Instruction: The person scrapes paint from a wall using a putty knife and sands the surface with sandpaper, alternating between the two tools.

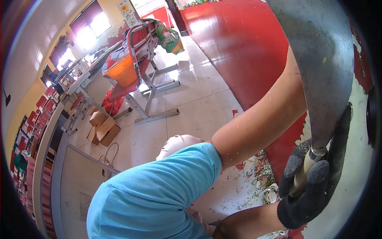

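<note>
In the head view, my right hand (304, 181) wears a dark knitted glove and is closed around the pale handle (304, 171) of a putty knife. Its broad grey metal blade (324, 67) points up and fills the upper right, close to the camera. One gloved finger lies straight along the blade's right edge. My left arm (258, 107), in a light blue sleeve, reaches up to the right and passes behind the blade, which hides my left hand. Beside the blade is a wall, painted red (242, 44), with a pale area showing peeling paint.
Paint flakes and debris (260, 175) lie along the wall's foot. An orange container (121, 71) rests on a red chair (139, 44). Cardboard boxes (104, 129) and a red plastic bag (113, 102) are on the tiled floor (191, 103). Desks and red chairs line the left.
</note>
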`<action>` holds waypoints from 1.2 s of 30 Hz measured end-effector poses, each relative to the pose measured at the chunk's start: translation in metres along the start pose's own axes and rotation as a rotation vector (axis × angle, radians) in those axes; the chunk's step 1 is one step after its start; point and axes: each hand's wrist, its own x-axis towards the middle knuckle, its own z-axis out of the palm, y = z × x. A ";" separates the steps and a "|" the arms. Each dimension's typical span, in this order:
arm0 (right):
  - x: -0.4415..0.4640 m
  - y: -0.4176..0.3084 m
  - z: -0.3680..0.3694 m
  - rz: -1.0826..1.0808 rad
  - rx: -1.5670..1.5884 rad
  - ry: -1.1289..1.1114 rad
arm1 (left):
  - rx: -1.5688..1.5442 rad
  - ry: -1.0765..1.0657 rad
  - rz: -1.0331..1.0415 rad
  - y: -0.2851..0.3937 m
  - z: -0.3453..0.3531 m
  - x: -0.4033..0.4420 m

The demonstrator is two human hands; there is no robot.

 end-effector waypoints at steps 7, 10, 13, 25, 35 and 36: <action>0.020 0.006 0.027 -0.535 -0.331 0.222 | -0.107 -0.042 -0.015 0.011 0.000 -0.022; 0.006 -0.029 0.057 -0.171 0.043 0.004 | -0.158 -0.083 -0.020 0.017 -0.001 -0.032; 0.000 -0.033 0.068 -0.018 0.224 -0.179 | -0.210 -0.138 -0.048 0.021 -0.002 -0.032; -0.003 -0.023 0.095 -0.044 0.365 -0.192 | -0.446 -0.337 -0.180 0.028 -0.027 -0.035; 0.005 -0.014 0.119 -0.040 0.404 -0.245 | -0.583 -0.423 -0.270 0.041 -0.046 -0.047; 0.006 -0.014 0.120 -0.042 0.407 -0.248 | -0.596 -0.435 -0.280 0.042 -0.047 -0.047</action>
